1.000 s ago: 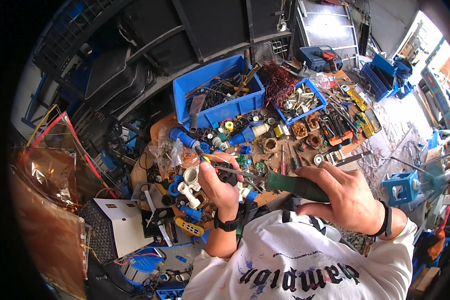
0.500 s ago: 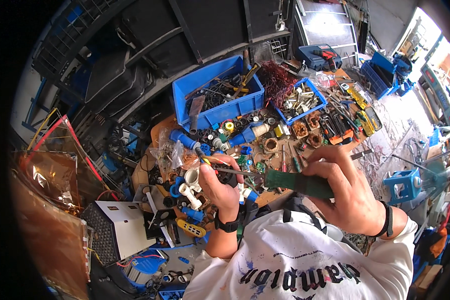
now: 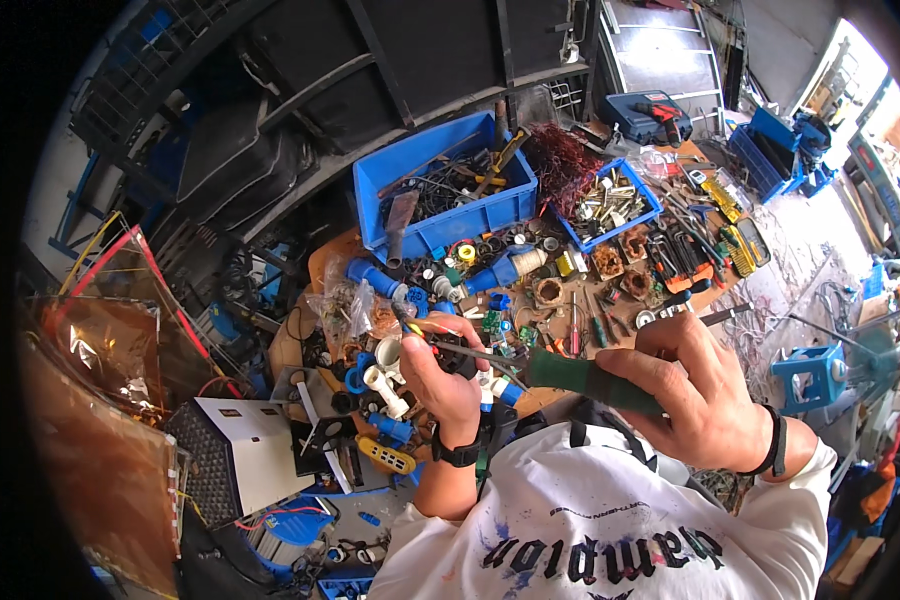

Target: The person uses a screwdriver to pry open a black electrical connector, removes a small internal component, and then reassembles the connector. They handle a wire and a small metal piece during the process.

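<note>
My left hand (image 3: 442, 385) is closed on a small dark piece (image 3: 410, 320) with thin yellow wires, held over the cluttered bench; its exact shape is hidden by my fingers. My right hand (image 3: 695, 400) grips a screwdriver with a thick dark green handle (image 3: 580, 371), whose metal shaft reaches left to the piece in my left hand. Whether the tip touches it is too small to tell. Blue plastic connectors (image 3: 368, 272) lie just beyond my left hand, and white plastic fittings (image 3: 380, 390) sit behind and below it among many small parts.
A large blue crate (image 3: 440, 238) of cables stands at the back of the wooden bench (image 3: 540, 400), beside a smaller blue tray (image 3: 595, 240) of metal pieces. Pliers, hex keys and a tool case (image 3: 640, 115) are at the right. Translucent brown sheets (image 3: 100, 420) lean at the left.
The fingers of my right hand lifted and shifted on the screwdriver handle, while my left hand keeps its hold. The whole scene has slid slightly to the right in the view.
</note>
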Action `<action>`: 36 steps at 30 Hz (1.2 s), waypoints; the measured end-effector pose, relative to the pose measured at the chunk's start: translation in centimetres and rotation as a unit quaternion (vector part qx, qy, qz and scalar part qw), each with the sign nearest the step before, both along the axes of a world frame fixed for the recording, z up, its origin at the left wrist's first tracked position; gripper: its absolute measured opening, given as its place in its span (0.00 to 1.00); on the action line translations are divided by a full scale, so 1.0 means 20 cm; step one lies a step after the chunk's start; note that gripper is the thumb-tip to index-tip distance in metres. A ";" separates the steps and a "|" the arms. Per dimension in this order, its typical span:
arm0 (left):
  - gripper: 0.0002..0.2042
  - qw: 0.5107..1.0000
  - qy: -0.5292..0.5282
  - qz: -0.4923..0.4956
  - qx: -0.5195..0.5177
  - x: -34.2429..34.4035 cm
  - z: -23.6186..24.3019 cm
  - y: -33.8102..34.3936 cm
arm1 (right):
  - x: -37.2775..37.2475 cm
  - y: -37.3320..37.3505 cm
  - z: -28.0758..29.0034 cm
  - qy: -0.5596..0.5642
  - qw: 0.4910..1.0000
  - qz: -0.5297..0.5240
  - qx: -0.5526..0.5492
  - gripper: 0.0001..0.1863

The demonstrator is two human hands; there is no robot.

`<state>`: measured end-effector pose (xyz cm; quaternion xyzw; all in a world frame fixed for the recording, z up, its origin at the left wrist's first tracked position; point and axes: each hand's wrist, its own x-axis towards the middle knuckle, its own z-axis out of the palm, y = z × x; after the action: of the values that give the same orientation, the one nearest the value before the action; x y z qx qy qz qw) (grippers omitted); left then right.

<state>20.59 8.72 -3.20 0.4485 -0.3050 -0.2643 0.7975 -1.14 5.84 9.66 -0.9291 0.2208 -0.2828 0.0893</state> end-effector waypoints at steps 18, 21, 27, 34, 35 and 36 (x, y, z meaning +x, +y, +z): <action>0.26 0.998 -0.028 -0.003 -0.063 0.00 -0.03 0.00 | -0.04 0.04 -0.01 0.032 0.998 0.040 0.025 0.29; 0.26 0.996 -0.040 -0.011 -0.076 0.01 -0.03 0.00 | -0.04 0.05 -0.02 0.016 0.998 0.019 -0.050 0.27; 0.25 0.995 -0.044 -0.018 -0.088 -0.01 -0.02 0.00 | -0.03 0.04 -0.02 -0.020 0.996 0.013 -0.085 0.26; 0.26 0.995 -0.031 -0.018 -0.094 -0.01 -0.01 -0.01 | -0.04 0.07 0.00 0.075 0.996 0.005 0.045 0.26; 0.26 0.995 -0.028 -0.021 -0.095 -0.01 -0.02 -0.01 | -0.04 0.07 0.01 0.063 0.997 0.012 0.046 0.27; 0.26 0.995 -0.033 -0.019 -0.096 -0.01 -0.02 -0.01 | -0.04 0.05 0.02 0.050 0.997 0.019 0.048 0.27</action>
<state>20.45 8.60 -3.51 0.3725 -0.3637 -0.2337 0.8212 -1.86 6.92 10.05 -0.9409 0.2206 -0.2229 0.1281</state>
